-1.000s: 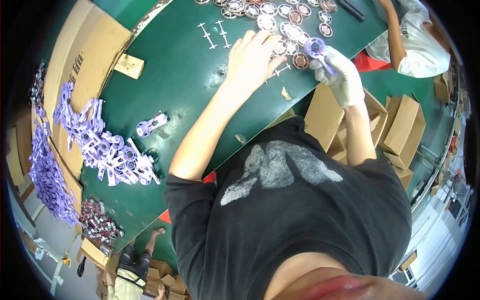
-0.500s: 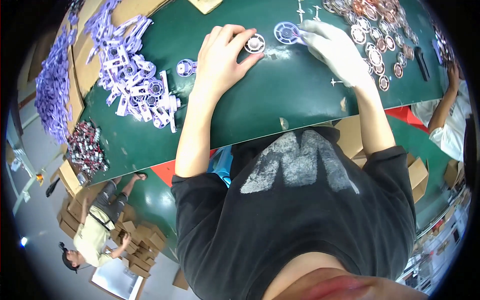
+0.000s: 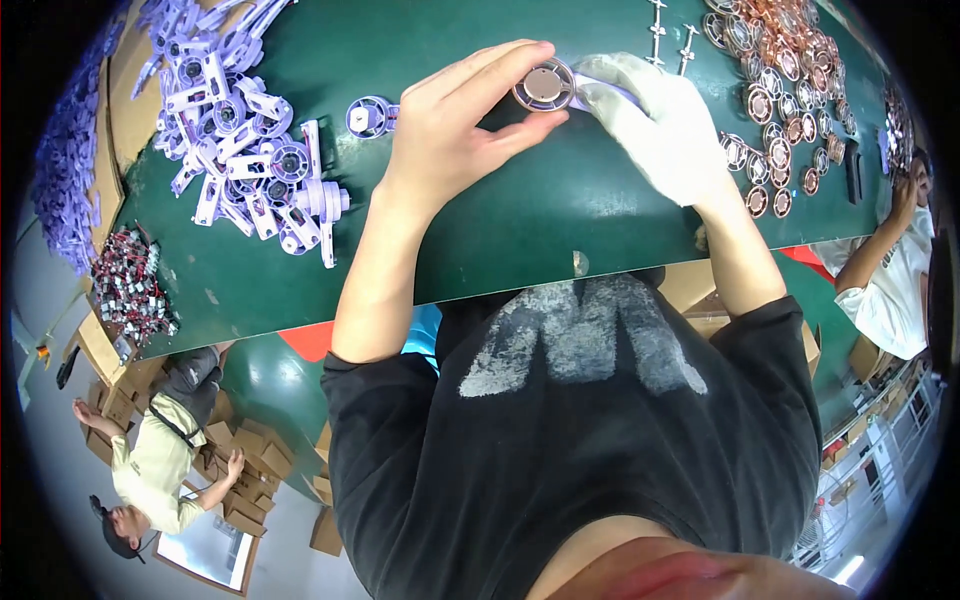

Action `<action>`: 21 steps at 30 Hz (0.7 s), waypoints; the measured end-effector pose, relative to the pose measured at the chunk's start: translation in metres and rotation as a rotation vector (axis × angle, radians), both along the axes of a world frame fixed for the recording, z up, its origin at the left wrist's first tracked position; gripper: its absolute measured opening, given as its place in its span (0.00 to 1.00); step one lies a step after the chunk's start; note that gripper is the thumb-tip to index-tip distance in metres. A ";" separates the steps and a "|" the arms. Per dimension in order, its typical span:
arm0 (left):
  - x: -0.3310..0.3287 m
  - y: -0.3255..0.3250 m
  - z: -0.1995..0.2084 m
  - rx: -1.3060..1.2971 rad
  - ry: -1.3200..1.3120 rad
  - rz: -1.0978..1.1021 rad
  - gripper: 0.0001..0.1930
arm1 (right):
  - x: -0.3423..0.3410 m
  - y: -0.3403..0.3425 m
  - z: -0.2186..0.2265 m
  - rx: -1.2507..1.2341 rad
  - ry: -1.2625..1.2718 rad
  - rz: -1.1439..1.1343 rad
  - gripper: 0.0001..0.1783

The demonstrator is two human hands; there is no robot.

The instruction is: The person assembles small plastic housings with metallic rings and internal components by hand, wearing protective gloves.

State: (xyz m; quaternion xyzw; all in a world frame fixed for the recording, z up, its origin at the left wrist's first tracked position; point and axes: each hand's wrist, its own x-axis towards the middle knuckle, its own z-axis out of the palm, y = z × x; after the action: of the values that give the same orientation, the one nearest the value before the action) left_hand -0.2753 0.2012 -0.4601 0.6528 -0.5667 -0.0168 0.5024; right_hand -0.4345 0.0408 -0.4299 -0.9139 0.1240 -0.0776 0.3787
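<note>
Over the green table (image 3: 480, 240), my two hands meet at one small purple fan housing (image 3: 612, 88). A round spoked cover (image 3: 544, 86) with a pinkish centre disc sits at its ring end. My bare left hand (image 3: 455, 115) pinches this cover between thumb and fingers at its edge. My right hand (image 3: 655, 125), in a white glove, is closed around the housing's handle, which it partly hides. Whether the cover is seated in the ring or only resting on it, I cannot tell. Just left of my left hand lies another purple fan housing (image 3: 368, 118).
At left is a heap of purple fan housings (image 3: 250, 150), with small wired parts (image 3: 135, 285) near the table's edge. Many round covers (image 3: 780, 140) spread at right, beside a black bar-shaped object (image 3: 853, 172). White cross-shaped pieces (image 3: 657, 35) lie at the back. Other people (image 3: 165, 460) are nearby.
My hands were apart, the left with the round cover, the right with the purple fan housing. They have come together, and the cover is now at the housing's ring.
</note>
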 end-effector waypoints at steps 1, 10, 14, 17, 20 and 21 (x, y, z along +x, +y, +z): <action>0.002 0.001 0.001 -0.013 0.006 -0.025 0.27 | 0.001 0.001 0.001 0.004 0.002 0.002 0.18; 0.002 0.002 0.004 -0.003 -0.062 -0.083 0.29 | 0.004 -0.015 0.005 -0.314 -0.270 0.338 0.22; -0.004 0.003 0.005 -0.019 -0.012 -0.152 0.30 | 0.023 0.000 0.029 0.095 0.479 0.165 0.26; -0.008 0.005 0.007 -0.016 0.306 -0.169 0.29 | 0.021 0.007 0.023 0.186 0.308 0.130 0.24; -0.026 -0.002 0.007 -0.005 0.462 -0.162 0.24 | 0.012 0.010 0.016 0.031 0.323 0.170 0.23; -0.030 -0.003 0.002 -0.019 0.600 -0.147 0.21 | 0.010 0.012 0.013 0.037 0.321 0.167 0.23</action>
State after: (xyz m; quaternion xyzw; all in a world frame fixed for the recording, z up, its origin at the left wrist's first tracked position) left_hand -0.3056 0.1986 -0.4585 0.5711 -0.4387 -0.2398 0.6510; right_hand -0.4242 0.0523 -0.4170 -0.9146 0.1080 0.1032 0.3758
